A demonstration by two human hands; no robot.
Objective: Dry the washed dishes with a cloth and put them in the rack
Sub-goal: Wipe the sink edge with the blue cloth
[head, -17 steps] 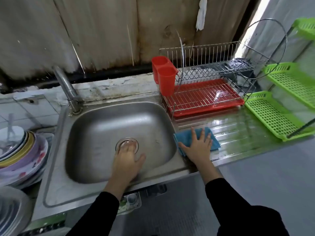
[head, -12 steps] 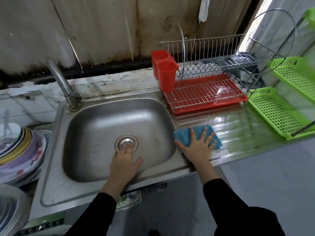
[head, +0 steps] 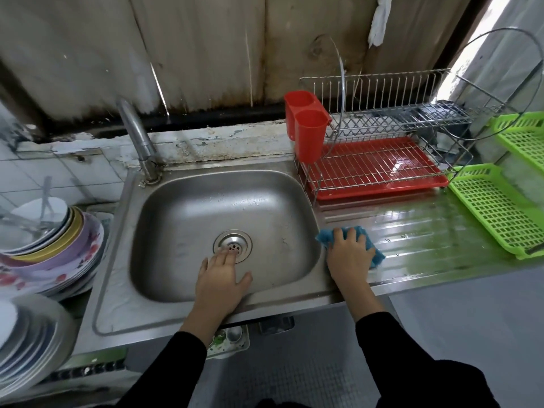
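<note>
The blue cloth [head: 365, 237] is bunched under the curled fingers [head: 351, 233] of the right grip [head: 348, 256] on the surface [head: 426, 240] beside the sink [head: 182, 225]. The left grip [head: 219, 278] is held flat and empty in the basin, near the drain [head: 235, 241]. Dishes [head: 56, 240] are stacked at far left; the rack [head: 376, 169] is seen behind the cloth.

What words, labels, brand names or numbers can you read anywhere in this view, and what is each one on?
No text here can be read.
Small printed item under the front edge of the sink: green and white print, too blurred to read.
Red cutlery holder, dish rack, green baskets, blue cloth, stacked plates: no lettering visible.
</note>
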